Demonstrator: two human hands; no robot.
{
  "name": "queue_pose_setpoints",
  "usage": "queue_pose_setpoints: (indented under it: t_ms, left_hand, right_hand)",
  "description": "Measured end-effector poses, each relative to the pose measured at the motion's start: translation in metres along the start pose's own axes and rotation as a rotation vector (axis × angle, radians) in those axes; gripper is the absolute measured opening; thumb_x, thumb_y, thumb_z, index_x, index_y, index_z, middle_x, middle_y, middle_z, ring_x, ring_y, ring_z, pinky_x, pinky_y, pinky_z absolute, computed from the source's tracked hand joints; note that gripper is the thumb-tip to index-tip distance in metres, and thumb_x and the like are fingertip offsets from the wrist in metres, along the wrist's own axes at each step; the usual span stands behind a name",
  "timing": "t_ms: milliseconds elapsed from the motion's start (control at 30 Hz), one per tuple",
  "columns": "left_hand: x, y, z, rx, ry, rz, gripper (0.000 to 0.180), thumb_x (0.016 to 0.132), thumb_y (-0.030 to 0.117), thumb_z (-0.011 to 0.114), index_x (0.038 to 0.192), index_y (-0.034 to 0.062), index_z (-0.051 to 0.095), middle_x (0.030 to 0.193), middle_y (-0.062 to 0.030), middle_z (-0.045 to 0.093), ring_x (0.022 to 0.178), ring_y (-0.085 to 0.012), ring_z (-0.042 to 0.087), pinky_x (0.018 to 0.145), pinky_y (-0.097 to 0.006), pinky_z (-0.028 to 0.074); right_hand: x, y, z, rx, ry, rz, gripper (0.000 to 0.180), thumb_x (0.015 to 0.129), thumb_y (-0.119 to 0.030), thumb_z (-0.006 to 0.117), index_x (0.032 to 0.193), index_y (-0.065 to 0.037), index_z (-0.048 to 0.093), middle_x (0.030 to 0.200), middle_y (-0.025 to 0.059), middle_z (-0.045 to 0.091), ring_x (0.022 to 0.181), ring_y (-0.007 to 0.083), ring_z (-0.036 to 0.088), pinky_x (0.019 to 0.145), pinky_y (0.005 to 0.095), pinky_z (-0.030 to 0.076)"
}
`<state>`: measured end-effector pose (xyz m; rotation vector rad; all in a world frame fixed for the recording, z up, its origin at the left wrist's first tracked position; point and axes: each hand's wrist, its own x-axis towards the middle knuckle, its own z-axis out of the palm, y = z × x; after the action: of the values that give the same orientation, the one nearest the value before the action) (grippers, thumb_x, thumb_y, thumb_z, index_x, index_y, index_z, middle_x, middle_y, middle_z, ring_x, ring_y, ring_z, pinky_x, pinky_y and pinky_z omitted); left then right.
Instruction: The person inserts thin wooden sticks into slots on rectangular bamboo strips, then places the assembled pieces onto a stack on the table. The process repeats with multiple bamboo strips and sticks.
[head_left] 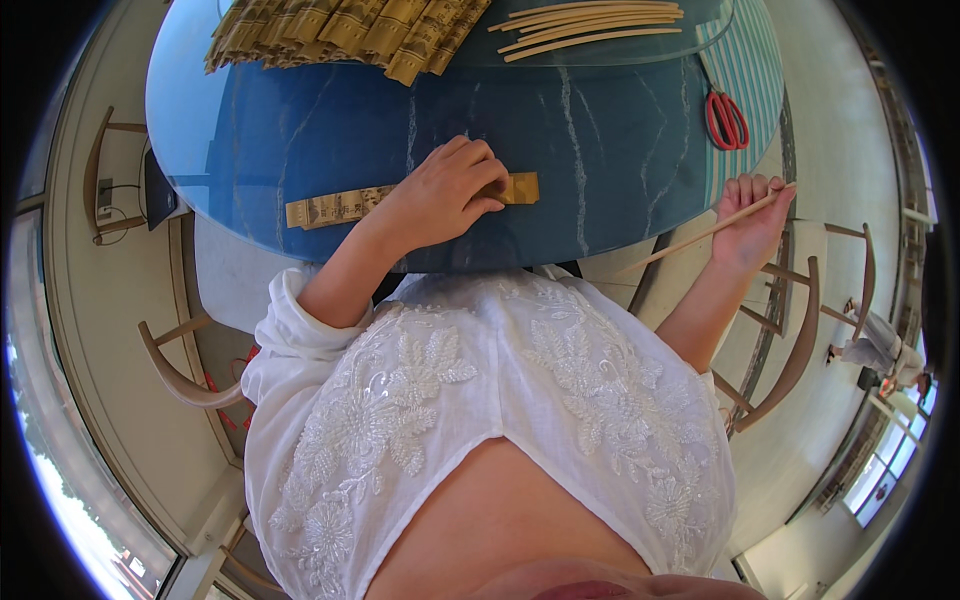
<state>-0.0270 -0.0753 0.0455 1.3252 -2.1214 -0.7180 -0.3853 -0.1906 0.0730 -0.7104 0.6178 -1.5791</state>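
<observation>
A long, narrow gold chopstick sleeve [335, 208] with dark print lies flat near the table's front edge. My left hand [445, 190] is closed over it, fingers curled and thumb against its right part, hiding its middle. My right hand [755, 215], off the table's right edge, grips a pale wooden chopstick [690, 240]. It slants down to the left from the fingers; whether one or two sticks are held I cannot tell. A bundle of similar gold sleeves [345, 30] is piled at the far left, and several loose chopsticks [590, 28] lie at the far right.
The round, dark blue table [480, 110] has white veins and a glass turntable [590, 58]. Red-handled scissors [727, 120] rest on a striped cloth [752, 80] at right. Wooden chairs [800, 340] stand around. Another person [880, 345] is in the background at right.
</observation>
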Motion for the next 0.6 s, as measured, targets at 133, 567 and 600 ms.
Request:
queue_pose_setpoints:
  t_ms: [133,567,600]
  left_hand:
    - [0.003,-0.001,-0.002,-0.023,-0.031,0.0,0.02,0.083,0.009,0.074,0.094,0.0032,0.059,0.095,-0.0103,0.055,0.092,-0.0295,0.051,0.085,-0.039,0.045]
    - [0.006,-0.007,-0.003,-0.156,-0.002,0.002,0.022,0.079,0.008,0.079,0.09,0.0039,0.06,0.088,-0.0081,0.055,0.087,-0.0262,0.051,0.08,-0.037,0.044]
    - [0.006,-0.008,-0.003,-0.158,0.008,0.003,0.022,0.079,0.008,0.079,0.089,0.0041,0.06,0.088,-0.008,0.055,0.087,-0.0262,0.051,0.08,-0.037,0.044]
  right_hand:
    - [-0.003,-0.003,0.003,0.03,-0.047,0.0,0.027,0.104,-0.033,0.053,0.094,-0.008,0.056,0.066,-0.0025,0.037,0.061,0.0106,0.031,0.059,0.0276,0.028]
    - [-0.02,0.028,0.016,-0.414,-0.095,-0.127,0.027,0.106,-0.028,0.049,0.094,-0.004,0.053,0.075,0.0083,0.055,0.063,0.0135,0.046,0.06,0.0273,0.035]
    - [-0.021,0.029,0.017,-0.436,-0.095,-0.138,0.026,0.106,-0.027,0.049,0.094,-0.004,0.053,0.075,0.0082,0.056,0.063,0.013,0.046,0.059,0.0269,0.035]
